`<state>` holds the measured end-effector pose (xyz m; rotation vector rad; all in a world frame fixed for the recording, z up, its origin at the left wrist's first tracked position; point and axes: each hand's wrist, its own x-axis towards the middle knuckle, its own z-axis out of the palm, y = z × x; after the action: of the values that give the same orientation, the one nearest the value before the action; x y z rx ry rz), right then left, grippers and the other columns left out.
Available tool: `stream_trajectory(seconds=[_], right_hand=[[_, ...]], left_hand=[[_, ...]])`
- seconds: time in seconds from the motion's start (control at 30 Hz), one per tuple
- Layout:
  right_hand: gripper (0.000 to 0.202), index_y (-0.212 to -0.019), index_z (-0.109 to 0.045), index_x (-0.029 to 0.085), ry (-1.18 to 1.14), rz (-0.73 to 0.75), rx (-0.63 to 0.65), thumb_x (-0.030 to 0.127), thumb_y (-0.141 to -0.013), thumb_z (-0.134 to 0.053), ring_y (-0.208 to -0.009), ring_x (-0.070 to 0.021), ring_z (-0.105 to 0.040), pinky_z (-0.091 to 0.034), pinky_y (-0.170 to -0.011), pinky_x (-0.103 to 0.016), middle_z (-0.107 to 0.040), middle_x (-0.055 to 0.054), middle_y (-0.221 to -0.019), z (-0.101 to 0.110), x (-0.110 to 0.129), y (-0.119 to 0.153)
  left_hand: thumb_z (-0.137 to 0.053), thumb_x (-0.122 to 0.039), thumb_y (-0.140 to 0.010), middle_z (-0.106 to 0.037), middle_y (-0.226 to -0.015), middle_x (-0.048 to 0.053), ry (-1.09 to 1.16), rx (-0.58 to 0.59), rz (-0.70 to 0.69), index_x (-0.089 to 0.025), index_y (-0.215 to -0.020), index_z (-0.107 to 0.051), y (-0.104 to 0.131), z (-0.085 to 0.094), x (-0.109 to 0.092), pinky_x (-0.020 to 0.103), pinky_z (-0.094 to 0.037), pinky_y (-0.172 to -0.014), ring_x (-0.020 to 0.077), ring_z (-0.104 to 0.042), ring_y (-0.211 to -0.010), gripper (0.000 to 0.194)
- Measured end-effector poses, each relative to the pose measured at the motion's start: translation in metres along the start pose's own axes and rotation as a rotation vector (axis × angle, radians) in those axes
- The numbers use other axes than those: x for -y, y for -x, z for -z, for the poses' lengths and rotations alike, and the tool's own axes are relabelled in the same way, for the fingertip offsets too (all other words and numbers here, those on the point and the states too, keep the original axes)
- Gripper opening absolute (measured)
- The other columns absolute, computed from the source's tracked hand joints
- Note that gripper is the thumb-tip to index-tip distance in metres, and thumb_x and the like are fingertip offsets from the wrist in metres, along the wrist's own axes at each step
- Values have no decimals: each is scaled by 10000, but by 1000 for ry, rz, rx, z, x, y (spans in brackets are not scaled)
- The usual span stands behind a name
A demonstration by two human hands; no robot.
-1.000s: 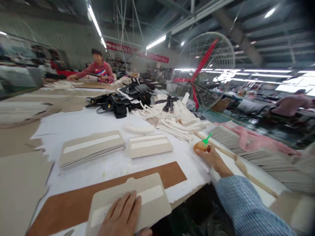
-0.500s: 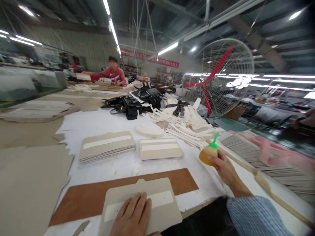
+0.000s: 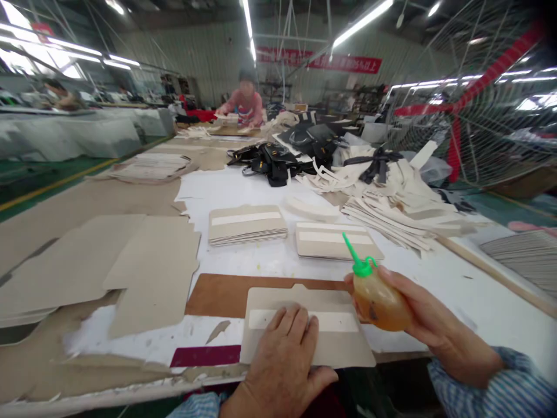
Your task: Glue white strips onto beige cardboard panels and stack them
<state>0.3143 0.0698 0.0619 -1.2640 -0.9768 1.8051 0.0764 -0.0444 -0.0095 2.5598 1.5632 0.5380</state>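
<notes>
My left hand lies flat on a beige board panel, its fingers stretched over the white strip across the panel. The panel has a small tab on its far edge and rests partly over a brown strip at the table's near edge. In my right hand is a squeeze bottle of amber liquid, with a green nozzle pointing up and to the left. The bottle is tilted above the panel's right end. Beyond it sit two stacks of similar panels, a left stack and a right stack.
Black bag parts and piled off-white strips lie farther back. Loose beige sheets cover the left side. A large fan stands at right. Across the table, another person works.
My right hand has brought the bottle leftward and nearer, over the panel, and its nozzle now tips left. The view has swung right to left, while my left hand stays on the panel.
</notes>
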Motion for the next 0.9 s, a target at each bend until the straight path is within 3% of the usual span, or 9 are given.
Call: stream_trajectory(seconds=[0.13, 0.27, 0.4, 0.47, 0.63, 0.77, 0.9], right_hand=[[418, -993, -746, 232, 7, -57, 70, 612, -822, -772, -723, -252, -772, -640, -646, -358, -825, -78, -909, -15, 1, -6], [500, -1081, -739, 222, 64, -98, 148, 628, -794, -794, -935, -294, -786, -647, -780, -394, -820, -106, -1007, -18, -2, -11], [631, -1218, -708, 250, 217, -20, 246, 485, -668, -909, -1050, -296, -746, -611, -887, -396, -780, -91, -1197, -19, -4, -4], [659, -1217, -684, 266, 292, 7, 256, 453, -632, -924, -1049, -285, -726, -601, -855, -376, -757, -75, -1213, -22, -3, -1], [642, -1103, -649, 257, 455, 74, 177, 536, -597, -929, -873, -227, -688, -553, -683, -300, -742, -29, -1035, -29, 2, 0], [591, -1200, -666, 296, 177, 6, 118, 612, -731, -838, -885, -237, -727, -587, -696, -324, -775, -55, -1153, -31, 0, -4], [491, -1116, -714, 307, -34, 58, 63, 632, -758, -799, -879, -262, -741, -614, -641, -343, -791, -69, -1151, -33, -8, -8]], left_hand=[[-556, -728, -969, -642, -1437, 155, 0, -70, 1, -141, -1429, -593, 2, -1, -1, 482, -423, -1208, 334, -574, -1359, 747], [-529, -745, -971, -652, -1419, 147, -10, -98, 3, -143, -1400, -607, 2, -1, -2, 459, -415, -1206, 322, -584, -1339, 744], [-547, -724, -974, -677, -1365, 136, 1, -105, -15, -131, -1379, -616, 1, 0, -1, 442, -401, -1210, 313, -591, -1315, 721], [-553, -716, -975, -680, -1357, 135, 3, -114, -19, -130, -1372, -620, 1, -1, -1, 439, -400, -1207, 311, -594, -1304, 711], [-582, -706, -965, -675, -1364, 149, -10, -113, -20, -122, -1362, -622, 1, 0, -1, 448, -406, -1195, 322, -596, -1293, 707], [-570, -716, -967, -670, -1370, 147, -12, -91, -18, -123, -1370, -612, 0, 0, -1, 451, -408, -1194, 322, -592, -1302, 719], [-525, -731, -981, -669, -1372, 147, -9, -85, -20, -124, -1389, -601, 1, -2, 0, 451, -404, -1195, 318, -581, -1321, 735]])
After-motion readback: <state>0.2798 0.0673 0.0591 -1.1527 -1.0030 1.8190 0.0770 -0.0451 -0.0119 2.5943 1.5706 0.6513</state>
